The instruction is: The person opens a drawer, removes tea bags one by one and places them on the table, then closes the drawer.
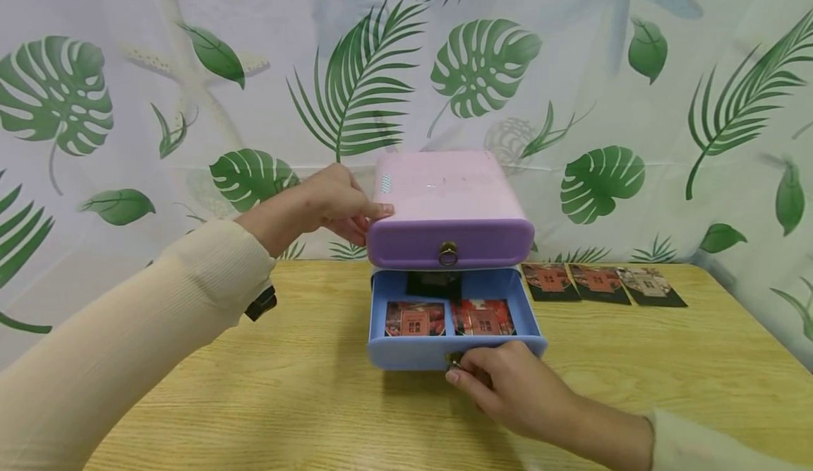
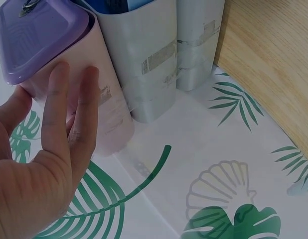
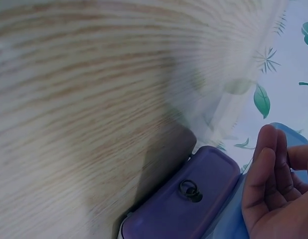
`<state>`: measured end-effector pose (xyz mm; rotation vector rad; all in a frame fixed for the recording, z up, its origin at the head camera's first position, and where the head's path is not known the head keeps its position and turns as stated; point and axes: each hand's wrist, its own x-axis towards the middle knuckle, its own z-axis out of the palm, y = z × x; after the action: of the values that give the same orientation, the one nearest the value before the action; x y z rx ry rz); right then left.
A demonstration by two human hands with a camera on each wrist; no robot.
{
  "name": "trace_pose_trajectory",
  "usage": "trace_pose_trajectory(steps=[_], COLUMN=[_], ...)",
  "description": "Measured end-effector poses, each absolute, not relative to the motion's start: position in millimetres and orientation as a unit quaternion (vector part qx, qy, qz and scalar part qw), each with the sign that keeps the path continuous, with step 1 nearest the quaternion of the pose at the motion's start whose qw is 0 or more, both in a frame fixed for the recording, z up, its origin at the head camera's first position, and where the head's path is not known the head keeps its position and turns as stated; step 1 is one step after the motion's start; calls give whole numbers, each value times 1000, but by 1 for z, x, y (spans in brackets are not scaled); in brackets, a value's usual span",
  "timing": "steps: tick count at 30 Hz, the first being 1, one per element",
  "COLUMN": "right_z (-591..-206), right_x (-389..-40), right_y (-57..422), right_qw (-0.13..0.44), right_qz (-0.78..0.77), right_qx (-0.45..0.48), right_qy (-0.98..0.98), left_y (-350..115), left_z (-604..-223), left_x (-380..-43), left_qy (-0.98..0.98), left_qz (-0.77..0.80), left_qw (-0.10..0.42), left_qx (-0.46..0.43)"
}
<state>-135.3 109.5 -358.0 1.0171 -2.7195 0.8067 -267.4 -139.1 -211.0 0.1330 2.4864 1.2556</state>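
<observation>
A stack of small drawers stands on the table, with a pink case [image 1: 444, 181] and purple drawer front on top. My left hand [image 1: 339, 206] steadies it, thumb on the top edge and straight fingers [image 2: 57, 104] against its side. Below, the blue drawer [image 1: 406, 354] is pulled out. My right hand [image 1: 511, 386] pinches its ring pull [image 1: 454, 360] between thumb and finger. Inside lie two red flat square packets [image 1: 416, 320] with a house picture and a dark packet [image 1: 434, 285] farther back.
Three similar packets [image 1: 597, 282] lie in a row on the wooden table [image 1: 273, 386], right of the stack. A leaf-patterned cloth [image 1: 406, 54] hangs close behind. Under the blue drawer, another purple drawer front [image 3: 184, 199] with a ring appears in the right wrist view.
</observation>
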Motion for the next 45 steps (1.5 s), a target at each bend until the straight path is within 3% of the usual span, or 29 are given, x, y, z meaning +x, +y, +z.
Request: trace_pose_trajectory(steps=[8,26,45], right_z=[-355,-357,-359], right_x=[-127,-119,-115], right_y=[107,107,107], right_qw=[31,66,52], right_qz=[271,255,245], right_qx=[326,318,303], right_qy=[-905,-911,-919], left_y=[-139,-141,-140], left_z=[-211,-209,-212], left_x=[-268,-269,-268], left_qy=[876,878,876], left_qz=[447,443,446], left_qw=[177,173,179], left_qx=[46,48,40])
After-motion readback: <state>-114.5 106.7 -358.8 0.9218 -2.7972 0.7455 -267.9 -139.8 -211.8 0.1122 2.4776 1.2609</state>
